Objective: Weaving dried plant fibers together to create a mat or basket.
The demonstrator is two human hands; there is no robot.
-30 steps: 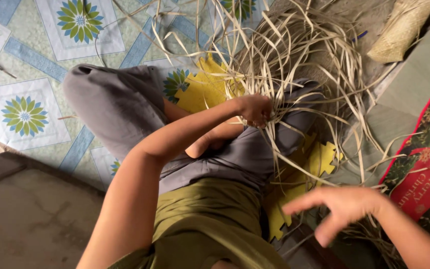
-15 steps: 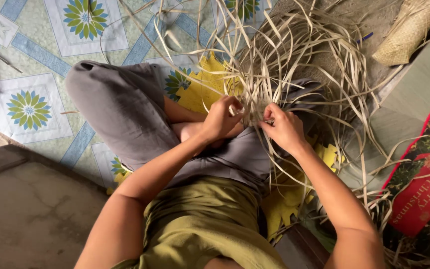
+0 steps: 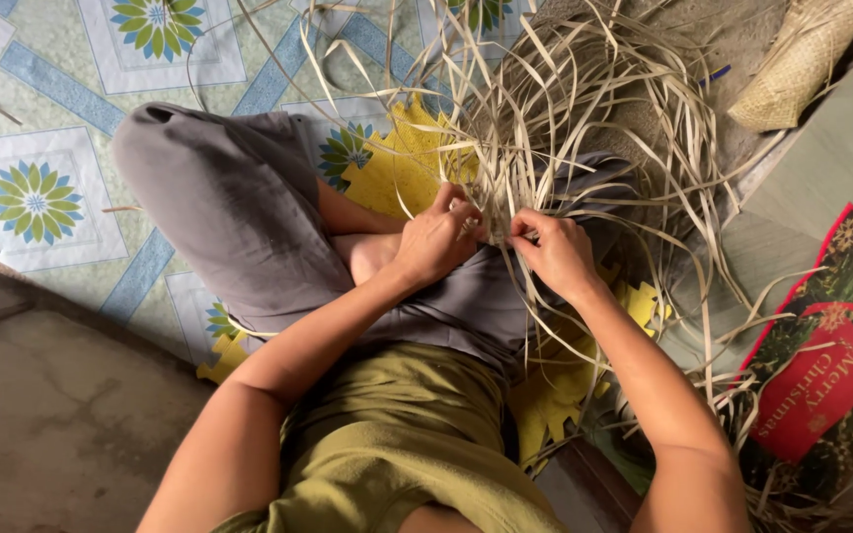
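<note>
We sat cross-legged in grey trousers [image 3: 239,217] on a yellow foam mat [image 3: 397,168]. Both our hands met over the lap at the base of a loose tangle of pale straw strips [image 3: 565,109]. Left hand [image 3: 436,242] was clenched, fingers pinched on a few strips right where they cross. Right hand [image 3: 555,252] was pinched on the neighbouring strips, thumb and forefinger closed, just beside the left, nearly touching. The strips fanned up and outward from the hands, spilling over the right knee and onto the tiled floor [image 3: 41,197]. A woven straw piece [image 3: 802,64] lay at the top right, well apart. A red printed bag [image 3: 821,375] lay at our right, under stray strips.
</note>
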